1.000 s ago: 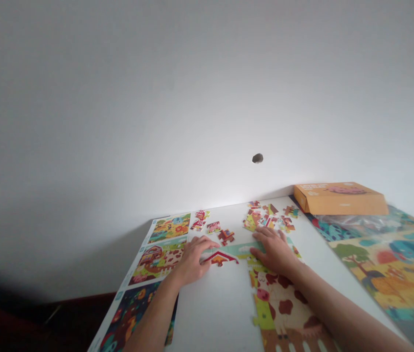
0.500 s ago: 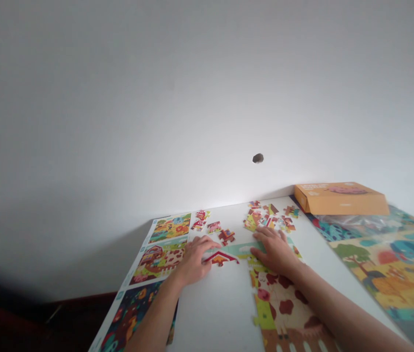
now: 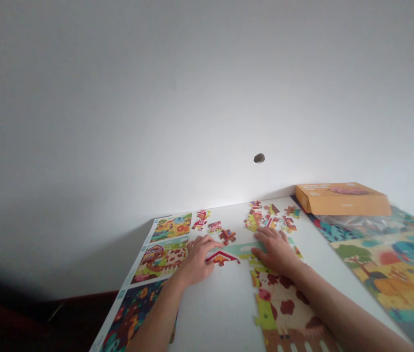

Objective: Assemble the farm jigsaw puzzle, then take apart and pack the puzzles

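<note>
A partly joined jigsaw puzzle lies on the white table, with a spotted cow on its right side and a strip of sky running left along the top. At the left end of that strip, my left hand has its thumb and fingers around the edge of a puzzle piece with a red barn roof. My right hand lies palm down with fingers spread over the puzzle's upper right, covering part of it. Just beyond my left fingertips is a loose red and orange puzzle piece.
Loose pieces are heaped at the back, and several more lie at back left. A picture sheet runs along the left edge. An orange box, clear plastic bag and animal picture are at right.
Both hands keep nearly the same place on the puzzle. The whole view has shifted very slightly.
</note>
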A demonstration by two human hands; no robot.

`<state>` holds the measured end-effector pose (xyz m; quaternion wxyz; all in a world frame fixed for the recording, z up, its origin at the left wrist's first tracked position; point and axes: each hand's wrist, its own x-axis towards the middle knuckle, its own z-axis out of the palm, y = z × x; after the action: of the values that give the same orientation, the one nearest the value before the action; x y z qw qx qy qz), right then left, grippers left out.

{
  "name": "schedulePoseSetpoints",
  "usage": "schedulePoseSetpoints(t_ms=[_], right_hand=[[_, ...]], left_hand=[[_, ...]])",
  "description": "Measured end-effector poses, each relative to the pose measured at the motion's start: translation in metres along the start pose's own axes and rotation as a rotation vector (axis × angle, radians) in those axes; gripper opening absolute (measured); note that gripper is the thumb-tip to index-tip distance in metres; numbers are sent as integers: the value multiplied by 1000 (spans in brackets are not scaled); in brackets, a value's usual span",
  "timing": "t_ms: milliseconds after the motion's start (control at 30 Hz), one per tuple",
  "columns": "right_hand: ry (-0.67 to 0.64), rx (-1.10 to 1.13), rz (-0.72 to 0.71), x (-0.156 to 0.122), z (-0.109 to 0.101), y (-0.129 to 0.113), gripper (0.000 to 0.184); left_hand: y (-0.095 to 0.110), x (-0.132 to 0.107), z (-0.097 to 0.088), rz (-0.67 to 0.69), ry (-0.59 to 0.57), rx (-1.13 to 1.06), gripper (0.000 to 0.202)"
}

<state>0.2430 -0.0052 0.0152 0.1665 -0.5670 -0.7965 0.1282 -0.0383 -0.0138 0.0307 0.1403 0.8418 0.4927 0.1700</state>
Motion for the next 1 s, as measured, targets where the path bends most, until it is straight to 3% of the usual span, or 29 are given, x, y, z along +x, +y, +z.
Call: schedulePoseSetpoints(t_ms=[1000], right_hand=[[0, -18, -11, 0, 1, 1, 45]], left_hand=[[1, 3, 4, -29, -8, 26, 55]])
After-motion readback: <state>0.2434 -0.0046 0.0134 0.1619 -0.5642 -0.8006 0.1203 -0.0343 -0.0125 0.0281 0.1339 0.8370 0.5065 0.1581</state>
